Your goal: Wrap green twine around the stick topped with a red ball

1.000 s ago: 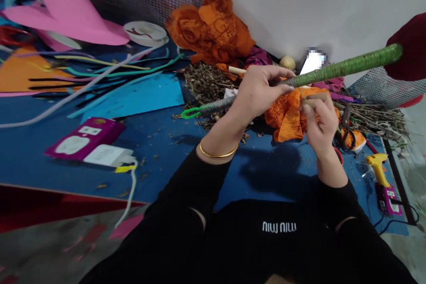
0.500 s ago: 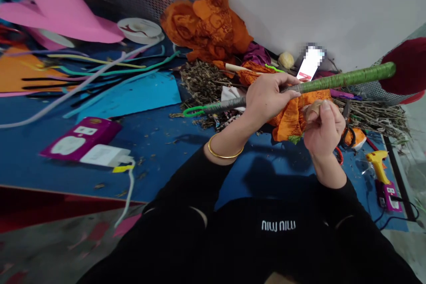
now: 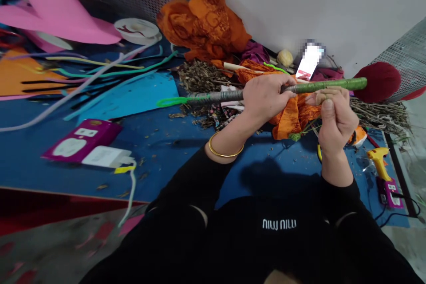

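Note:
My left hand [image 3: 265, 97] is wrapped round the middle of a long wrapped stick [image 3: 333, 85]. Green wrapping covers its right part and grey wrapping its left part. A bright green loop [image 3: 171, 101] sticks out at the left end, while a dark red rounded head [image 3: 378, 82] sits at the right end. Just below the green part, my right hand [image 3: 337, 117] is closed in a pinch, its fingers close to the stick. Whatever is between those fingertips is too small to make out. Orange cloth [image 3: 289, 117] lies below and behind the stick.
Dried plant stems [image 3: 196, 77] and a lit phone [image 3: 309, 63] lie behind. Left are a blue sheet [image 3: 133, 97], pipe cleaners [image 3: 106, 64], a ribbon roll [image 3: 136, 30] and a purple box [image 3: 71, 144] with a white plug. A yellow glue gun [image 3: 379, 159] stands right.
The stick has turned flatter and shifted left, with its red head lower and its green loop higher. My right hand has moved right and slightly up, closer to the green part.

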